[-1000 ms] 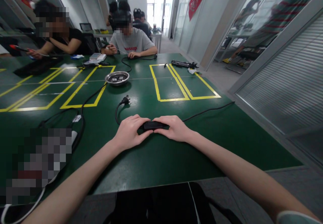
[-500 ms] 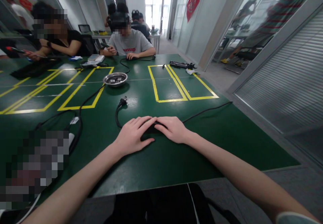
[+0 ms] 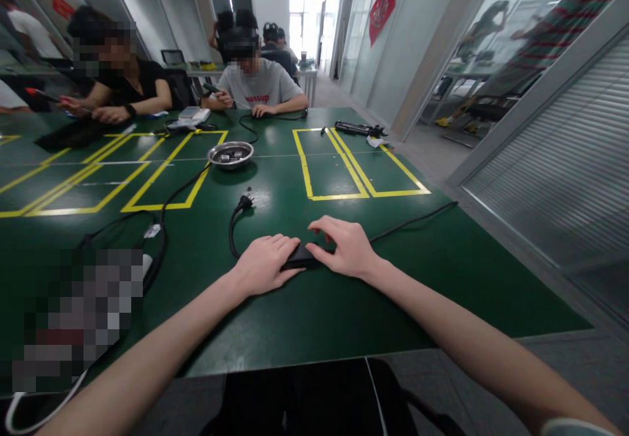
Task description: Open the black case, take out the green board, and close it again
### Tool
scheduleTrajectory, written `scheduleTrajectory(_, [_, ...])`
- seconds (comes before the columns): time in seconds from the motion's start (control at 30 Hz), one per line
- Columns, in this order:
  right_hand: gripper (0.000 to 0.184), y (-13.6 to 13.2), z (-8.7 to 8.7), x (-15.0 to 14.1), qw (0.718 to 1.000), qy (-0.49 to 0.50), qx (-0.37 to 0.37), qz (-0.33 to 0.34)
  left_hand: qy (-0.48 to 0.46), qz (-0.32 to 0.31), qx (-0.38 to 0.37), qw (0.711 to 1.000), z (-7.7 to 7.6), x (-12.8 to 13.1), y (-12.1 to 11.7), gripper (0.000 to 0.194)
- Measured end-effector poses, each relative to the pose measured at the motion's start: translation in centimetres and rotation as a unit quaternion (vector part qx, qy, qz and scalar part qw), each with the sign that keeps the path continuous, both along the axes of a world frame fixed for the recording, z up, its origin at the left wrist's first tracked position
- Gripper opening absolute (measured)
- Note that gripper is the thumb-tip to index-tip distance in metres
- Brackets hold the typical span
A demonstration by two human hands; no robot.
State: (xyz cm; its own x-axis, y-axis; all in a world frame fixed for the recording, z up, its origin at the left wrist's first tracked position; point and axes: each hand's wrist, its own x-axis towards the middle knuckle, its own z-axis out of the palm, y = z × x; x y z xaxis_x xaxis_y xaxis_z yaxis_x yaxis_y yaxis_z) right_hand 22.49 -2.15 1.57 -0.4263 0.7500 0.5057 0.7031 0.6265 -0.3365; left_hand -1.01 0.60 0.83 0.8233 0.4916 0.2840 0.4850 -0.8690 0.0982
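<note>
Left hand (image 3: 268, 262) loosely curled around black box (image 3: 301, 257), right hand (image 3: 346, 247) half open at its other end.

Single head-worn view, above the near edge of the worktop (image 3: 275, 331) — facing forward and down across it; hands (image 3: 265, 262) close below, far edge beyond, near right corner included.
</note>
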Motion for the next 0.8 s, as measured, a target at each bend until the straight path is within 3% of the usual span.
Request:
scheduleTrajectory(0.1, [0.034,0.0,0.5,0.7,0.990,-0.023,0.054,0.126,-0.012,0.003,-0.042,0.999,0.2,-0.2,0.4,0.034])
scheduleTrajectory(0.17, [0.029,0.2,0.5,0.9,0.983,-0.064,0.049,0.163,-0.018,0.004,-0.076,0.997,0.4,-0.3,0.7,0.033])
scheduleTrajectory(0.33, [0.026,0.3,-0.3,0.7,0.983,-0.063,0.069,0.160,-0.032,0.003,-0.135,0.990,0.8,-0.6,0.9,0.035])
scheduleTrajectory(0.47, [0.026,0.1,-0.7,0.4,0.989,-0.043,0.067,0.127,-0.071,0.006,-0.045,0.996,0.7,-0.9,0.7,0.040])
scheduleTrajectory(0.63, [0.025,0.1,0.1,0.4,0.988,0.039,-0.054,0.137,-0.082,-0.016,0.042,0.996,0.6,-1.1,0.6,0.033])
scheduleTrajectory(0.8, [0.027,0.2,0.8,0.8,0.957,0.104,-0.224,0.152,-0.052,-0.043,0.090,0.994,0.4,-0.9,0.7,0.032])
